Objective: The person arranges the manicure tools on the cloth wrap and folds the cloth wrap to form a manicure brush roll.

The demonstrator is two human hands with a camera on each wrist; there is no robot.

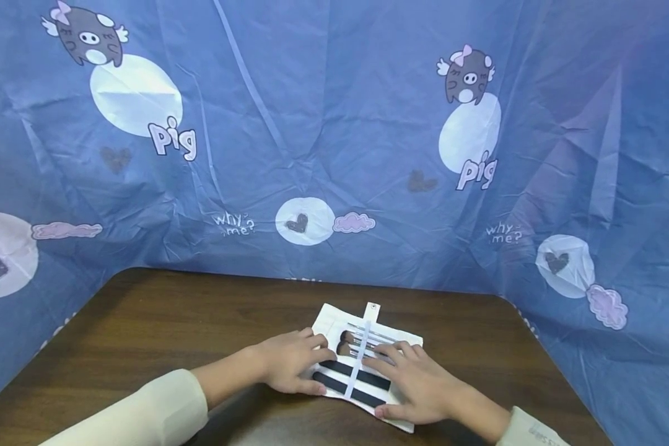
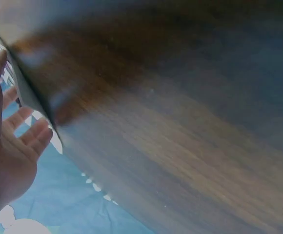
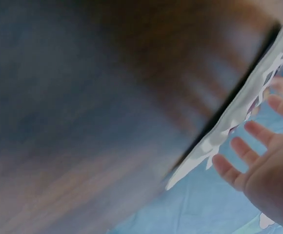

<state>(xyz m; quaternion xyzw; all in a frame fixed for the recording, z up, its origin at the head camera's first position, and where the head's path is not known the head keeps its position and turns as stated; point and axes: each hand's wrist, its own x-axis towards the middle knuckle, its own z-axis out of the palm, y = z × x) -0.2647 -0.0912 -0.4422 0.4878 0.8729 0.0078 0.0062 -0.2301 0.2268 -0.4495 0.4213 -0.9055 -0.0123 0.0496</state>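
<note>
Pouch (image 1: 334, 322), one only, white, lies flat on the table (image 1: 173, 322) under both sets of fingers, its strap (image 1: 362, 353) running between them. Two dark handles cross it by the fingertips; the thin brushes (image 1: 368, 337) beyond are too fine to count. Left hand (image 1: 290, 365) and right hand (image 1: 418, 384) press down with fingers straight and spread, gripping nothing. Head view alone shows the pouch's contents and the blue cloth (image 1: 334, 124) behind; wrist views show only its edge (image 3: 239, 112) and spread fingers (image 2: 29, 131).
</note>
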